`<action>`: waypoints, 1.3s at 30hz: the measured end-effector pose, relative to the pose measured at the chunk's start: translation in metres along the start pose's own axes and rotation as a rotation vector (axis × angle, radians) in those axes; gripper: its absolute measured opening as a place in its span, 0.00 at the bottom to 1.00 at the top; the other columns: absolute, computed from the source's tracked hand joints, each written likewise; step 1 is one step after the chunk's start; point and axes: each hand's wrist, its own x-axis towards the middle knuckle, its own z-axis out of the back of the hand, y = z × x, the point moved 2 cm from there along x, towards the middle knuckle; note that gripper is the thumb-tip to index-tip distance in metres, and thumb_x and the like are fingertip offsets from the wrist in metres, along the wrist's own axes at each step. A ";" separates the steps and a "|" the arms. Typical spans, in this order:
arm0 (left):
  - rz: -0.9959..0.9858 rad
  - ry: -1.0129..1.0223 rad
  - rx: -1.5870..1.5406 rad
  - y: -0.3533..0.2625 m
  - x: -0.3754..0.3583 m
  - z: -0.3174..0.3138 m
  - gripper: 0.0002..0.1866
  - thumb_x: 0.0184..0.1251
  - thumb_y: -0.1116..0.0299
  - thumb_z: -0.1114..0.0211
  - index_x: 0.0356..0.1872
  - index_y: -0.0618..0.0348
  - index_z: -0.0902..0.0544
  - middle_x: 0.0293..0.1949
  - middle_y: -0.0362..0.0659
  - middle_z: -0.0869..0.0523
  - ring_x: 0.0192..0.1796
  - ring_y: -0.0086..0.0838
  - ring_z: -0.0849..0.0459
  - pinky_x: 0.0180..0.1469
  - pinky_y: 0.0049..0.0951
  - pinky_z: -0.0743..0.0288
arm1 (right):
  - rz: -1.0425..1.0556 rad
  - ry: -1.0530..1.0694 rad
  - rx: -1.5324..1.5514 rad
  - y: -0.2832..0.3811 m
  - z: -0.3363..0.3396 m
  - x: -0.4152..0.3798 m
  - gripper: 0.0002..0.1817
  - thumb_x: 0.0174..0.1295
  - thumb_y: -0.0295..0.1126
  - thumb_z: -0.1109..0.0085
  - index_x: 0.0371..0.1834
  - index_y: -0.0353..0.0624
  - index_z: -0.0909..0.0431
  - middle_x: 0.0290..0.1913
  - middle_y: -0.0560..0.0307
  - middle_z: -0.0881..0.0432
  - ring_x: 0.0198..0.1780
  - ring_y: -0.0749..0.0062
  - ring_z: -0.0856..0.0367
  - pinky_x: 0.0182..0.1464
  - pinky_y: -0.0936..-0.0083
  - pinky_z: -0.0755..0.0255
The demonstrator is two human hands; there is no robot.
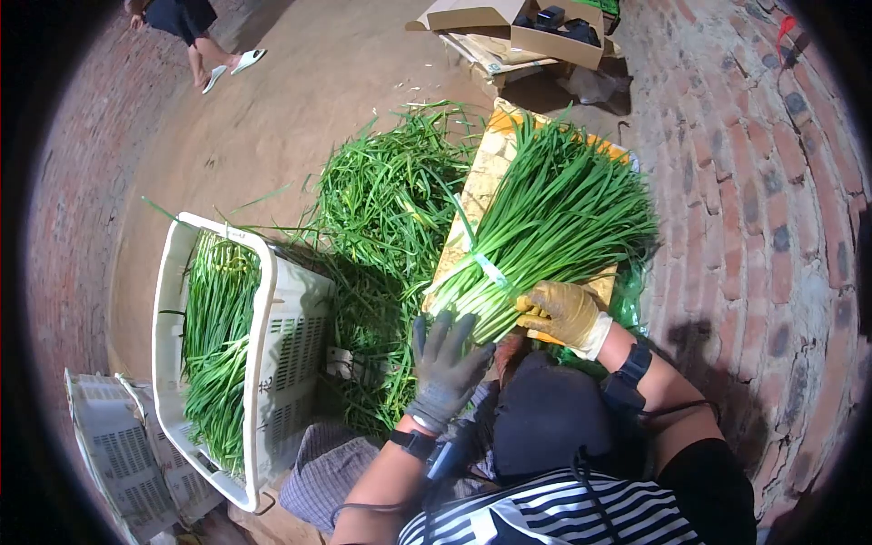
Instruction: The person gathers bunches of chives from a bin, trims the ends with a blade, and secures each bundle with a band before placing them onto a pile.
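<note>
A large bundle of green chives (563, 204) lies on a yellow patterned board (480, 186), its leaves fanning toward the far right. A pale band (490, 270) circles the stalks near their cut ends. My left hand (445, 368), in a grey glove, has its fingers spread, with the fingertips right at the stalk ends. On the other side, my right hand (563, 316), in a yellow glove, curls its thumb and fingers at the edge of the pale stalks. The undersides of the right fingers are partly hidden.
A white plastic crate (263, 363) of chives stands at the left. Loose green leaves (391, 195) are heaped beyond it. An open cardboard box (554, 45) sits at the back. A brick wall (727, 209) rises at the right. Another person's legs (202, 54) show at the far left.
</note>
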 end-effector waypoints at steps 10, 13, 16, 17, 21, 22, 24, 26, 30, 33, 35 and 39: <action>-0.041 -0.063 0.094 -0.002 0.010 -0.012 0.22 0.49 0.56 0.27 0.50 0.32 0.18 0.65 0.47 0.30 0.70 0.51 0.39 0.71 0.64 0.54 | -0.051 -0.016 0.127 0.001 -0.002 0.000 0.15 0.52 0.36 0.29 0.40 0.43 0.20 0.34 0.54 0.19 0.35 0.62 0.17 0.37 0.71 0.24; -0.015 -0.014 0.005 0.001 0.004 -0.007 0.18 0.51 0.59 0.29 0.46 0.35 0.16 0.65 0.47 0.29 0.70 0.52 0.38 0.71 0.65 0.55 | 0.013 -0.045 0.047 0.002 0.002 -0.001 0.15 0.53 0.36 0.29 0.40 0.42 0.20 0.34 0.54 0.18 0.36 0.63 0.17 0.38 0.72 0.24; 0.055 0.021 -0.020 0.005 -0.009 0.003 0.16 0.53 0.64 0.31 0.45 0.37 0.16 0.65 0.47 0.29 0.70 0.52 0.39 0.71 0.64 0.56 | -0.031 -0.022 0.110 -0.002 -0.003 0.000 0.14 0.55 0.40 0.33 0.39 0.45 0.20 0.36 0.54 0.17 0.38 0.57 0.17 0.39 0.66 0.24; 0.076 -0.065 -0.054 0.006 -0.011 0.010 0.15 0.55 0.68 0.34 0.46 0.44 0.17 0.64 0.48 0.29 0.70 0.51 0.38 0.72 0.61 0.54 | -0.017 -0.039 0.107 -0.005 -0.004 0.000 0.13 0.55 0.40 0.33 0.39 0.45 0.19 0.36 0.54 0.17 0.38 0.57 0.17 0.39 0.66 0.24; 0.175 -0.283 -0.054 0.015 0.010 0.030 0.20 0.59 0.68 0.34 0.54 0.57 0.22 0.63 0.53 0.28 0.68 0.52 0.34 0.72 0.54 0.50 | -0.066 -0.032 0.118 -0.002 -0.003 -0.002 0.14 0.55 0.40 0.32 0.39 0.45 0.20 0.36 0.54 0.17 0.38 0.57 0.17 0.38 0.67 0.24; 0.195 -0.274 -0.078 0.017 0.024 0.034 0.22 0.59 0.67 0.34 0.55 0.58 0.23 0.62 0.54 0.27 0.67 0.52 0.33 0.71 0.53 0.49 | -0.072 -0.020 0.098 0.000 -0.002 -0.001 0.14 0.55 0.40 0.32 0.39 0.44 0.20 0.36 0.54 0.18 0.37 0.57 0.17 0.38 0.67 0.24; 0.229 -0.256 -0.127 0.025 0.051 0.037 0.25 0.59 0.66 0.33 0.58 0.61 0.25 0.61 0.55 0.26 0.66 0.51 0.31 0.71 0.50 0.46 | -0.042 -0.045 0.073 0.001 -0.001 -0.001 0.14 0.55 0.40 0.32 0.39 0.45 0.20 0.36 0.53 0.18 0.37 0.57 0.18 0.38 0.67 0.24; 0.322 -0.193 -0.241 0.037 0.068 0.024 0.27 0.59 0.65 0.32 0.59 0.63 0.24 0.53 0.56 0.19 0.56 0.47 0.21 0.61 0.42 0.31 | -0.007 -0.075 0.062 0.002 0.001 -0.003 0.13 0.56 0.40 0.33 0.39 0.45 0.20 0.35 0.53 0.18 0.37 0.57 0.18 0.38 0.67 0.24; 0.292 -0.106 -0.166 0.024 0.078 0.025 0.14 0.56 0.67 0.31 0.44 0.57 0.16 0.38 0.47 0.15 0.42 0.43 0.17 0.47 0.41 0.25 | -0.017 -0.098 0.120 -0.003 -0.004 -0.008 0.11 0.57 0.38 0.35 0.36 0.43 0.19 0.33 0.52 0.18 0.36 0.55 0.18 0.37 0.66 0.25; 0.063 -0.132 0.059 0.004 0.075 0.025 0.11 0.51 0.68 0.30 0.38 0.51 0.15 0.33 0.42 0.15 0.39 0.41 0.18 0.44 0.41 0.25 | -0.113 -0.004 0.146 0.000 -0.002 -0.004 0.11 0.56 0.37 0.35 0.34 0.42 0.19 0.31 0.51 0.18 0.35 0.55 0.18 0.37 0.67 0.25; 0.062 -0.086 0.102 0.004 0.070 0.020 0.12 0.50 0.67 0.30 0.38 0.50 0.15 0.34 0.40 0.15 0.41 0.40 0.18 0.47 0.43 0.25 | -0.079 -0.020 0.155 -0.001 -0.004 -0.006 0.10 0.56 0.37 0.35 0.35 0.42 0.18 0.32 0.51 0.18 0.36 0.55 0.18 0.37 0.68 0.25; 0.005 0.043 0.018 0.007 0.077 0.041 0.15 0.52 0.67 0.31 0.43 0.51 0.15 0.37 0.42 0.14 0.41 0.41 0.19 0.53 0.42 0.27 | 0.097 -0.146 0.077 0.001 0.005 -0.013 0.14 0.61 0.41 0.37 0.37 0.40 0.18 0.31 0.52 0.16 0.32 0.62 0.17 0.34 0.72 0.25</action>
